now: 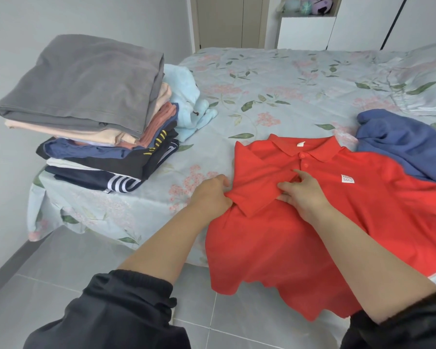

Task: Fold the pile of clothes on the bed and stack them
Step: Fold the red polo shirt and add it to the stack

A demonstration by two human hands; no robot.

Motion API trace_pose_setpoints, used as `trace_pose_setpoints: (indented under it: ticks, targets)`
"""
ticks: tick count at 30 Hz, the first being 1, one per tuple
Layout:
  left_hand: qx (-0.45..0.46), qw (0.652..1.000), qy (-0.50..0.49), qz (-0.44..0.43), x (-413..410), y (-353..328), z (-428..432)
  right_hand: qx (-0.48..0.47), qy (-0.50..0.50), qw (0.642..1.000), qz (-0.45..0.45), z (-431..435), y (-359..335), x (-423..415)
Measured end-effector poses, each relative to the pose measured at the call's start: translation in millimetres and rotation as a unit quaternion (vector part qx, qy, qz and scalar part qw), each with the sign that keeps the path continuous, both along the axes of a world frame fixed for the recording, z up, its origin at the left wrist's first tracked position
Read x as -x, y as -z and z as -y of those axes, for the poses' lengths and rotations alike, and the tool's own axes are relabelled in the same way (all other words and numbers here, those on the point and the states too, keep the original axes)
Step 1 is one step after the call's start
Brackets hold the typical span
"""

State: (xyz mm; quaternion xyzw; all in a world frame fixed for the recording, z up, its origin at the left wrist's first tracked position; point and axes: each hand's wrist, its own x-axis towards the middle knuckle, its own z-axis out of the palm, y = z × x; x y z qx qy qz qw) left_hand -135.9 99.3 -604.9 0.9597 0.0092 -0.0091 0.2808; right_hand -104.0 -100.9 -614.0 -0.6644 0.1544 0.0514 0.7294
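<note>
Mid-fold on the red shirt (pixel 337 217)
It lies face up at the bed's (pixel 287 81) near edge, hem hanging off. I have left hand (pixel 212 195) gripping the folded-in sleeve (pixel 257 190), right hand (pixel 303 196) pinching its cuff. Hanging hem may drag it off; tall stack (pixel 86 96) could topple if bumped

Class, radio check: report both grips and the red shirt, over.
Left grip and right grip pinching red polo shirt, sleeve folded in. Blue garment against its far edge. Folded stack at left.
</note>
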Motion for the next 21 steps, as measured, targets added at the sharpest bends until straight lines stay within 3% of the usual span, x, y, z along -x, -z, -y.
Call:
trace_pose_setpoints:
  ticks: [3, 5, 8, 10, 15, 21]
  targets:
    - [-0.014, 0.994, -0.061, 0.089, 6, -5, -5, -0.058, 0.036, 0.998, 0.005, -2, -2, 1]
    - [-0.072, 0.984, -0.075, 0.144, 8, -9, -12, -0.092, 0.050, 0.995, 0.006, -2, -4, 1]
    - [-0.184, 0.980, -0.051, 0.059, 8, -8, -26, -0.031, 0.035, 0.999, -0.012, -3, -4, 4]
    - [-0.208, 0.977, -0.033, -0.020, 10, -7, -32, 0.043, -0.003, 0.999, -0.029, -4, -4, 6]
    - [-0.179, 0.979, 0.010, -0.097, 10, -15, -40, 0.182, -0.076, 0.978, -0.072, -2, -12, 6]
    - [-0.072, 0.995, -0.069, -0.024, 2, -7, -5, 0.229, -0.082, 0.963, -0.115, 1, -14, -4]
